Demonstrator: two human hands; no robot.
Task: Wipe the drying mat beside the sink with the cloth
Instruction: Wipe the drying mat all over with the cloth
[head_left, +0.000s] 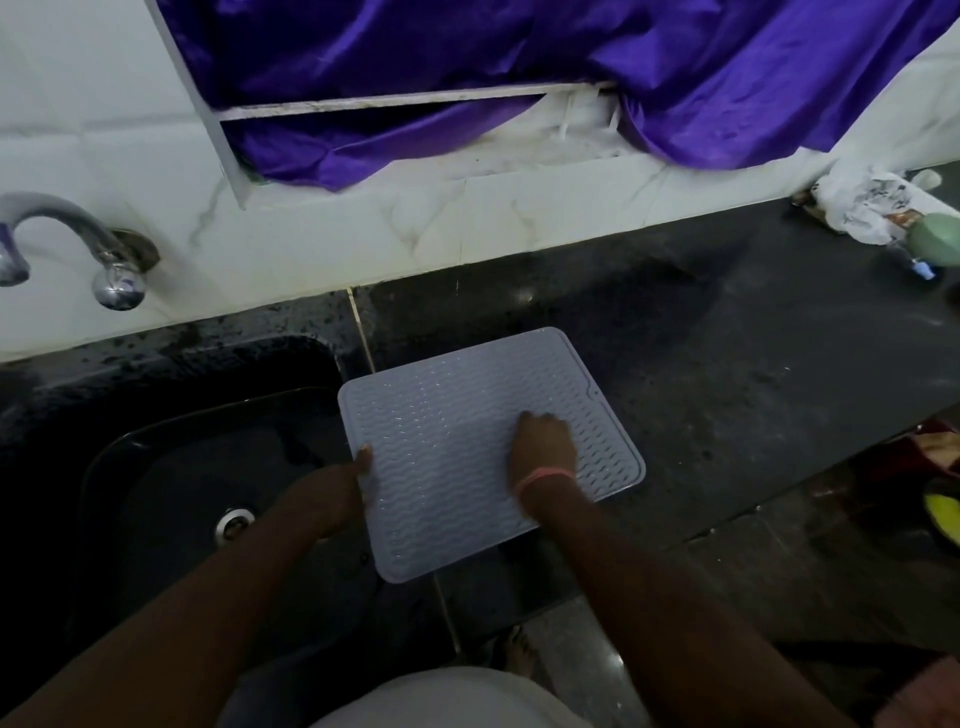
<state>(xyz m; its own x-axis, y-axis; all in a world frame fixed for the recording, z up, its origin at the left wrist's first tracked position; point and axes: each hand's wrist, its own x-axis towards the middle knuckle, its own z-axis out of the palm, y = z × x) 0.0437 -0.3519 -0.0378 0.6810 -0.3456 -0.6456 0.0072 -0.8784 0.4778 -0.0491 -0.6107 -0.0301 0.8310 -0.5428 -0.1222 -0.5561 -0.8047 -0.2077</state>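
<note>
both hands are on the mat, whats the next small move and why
Probably hold the drying mat steady with the left hand, which grips its sink-side edge, and lift the right hand off it to fetch a cloth: none is visible.

the left hand (337, 486) is reaching forward with its thumb lying flat on top. the right hand (543, 447) is pressing down, fingers curled under, wrist bent.

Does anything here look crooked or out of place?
Yes. The drying mat sits askew on the counter, its near corner hanging past the front edge. The left hand grips its sink-side edge; the right hand rests on top. No cloth is visible.
</note>
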